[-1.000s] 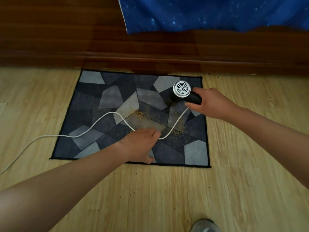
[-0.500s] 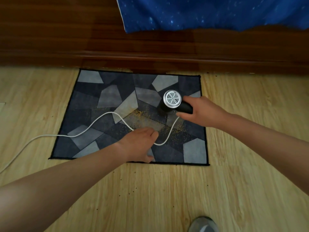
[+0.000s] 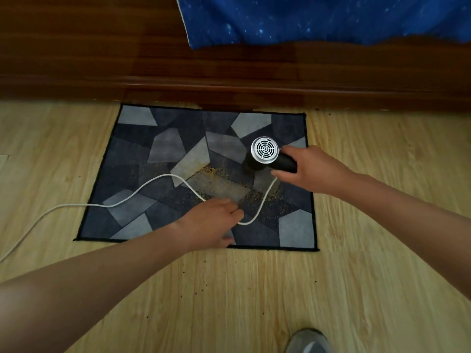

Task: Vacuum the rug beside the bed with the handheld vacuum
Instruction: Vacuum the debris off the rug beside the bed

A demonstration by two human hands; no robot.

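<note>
A grey and dark-blue patchwork rug (image 3: 142,154) lies on the wood floor against the bed. My right hand (image 3: 313,169) grips the black handle of the handheld vacuum (image 3: 263,150). Its white round grille faces up and its nozzle end points down on the rug's right part. Yellow crumbs (image 3: 214,171) are scattered across the rug's middle and near the vacuum. The white cord (image 3: 142,189) runs from the vacuum, loops to my left hand (image 3: 214,222), then trails off left. My left hand rests on the rug's near edge with its fingers curled on the cord.
The dark wooden bed frame (image 3: 229,72) runs along the rug's far edge, with blue starry bedding (image 3: 318,19) hanging over it. Dark specks (image 3: 201,289) dot the light wood floor in front of the rug. A grey shoe (image 3: 308,342) shows at the bottom edge.
My right hand drew the vacuum from the rug's far right corner toward me and slightly left, then held about still. My left hand stayed on the cord.
</note>
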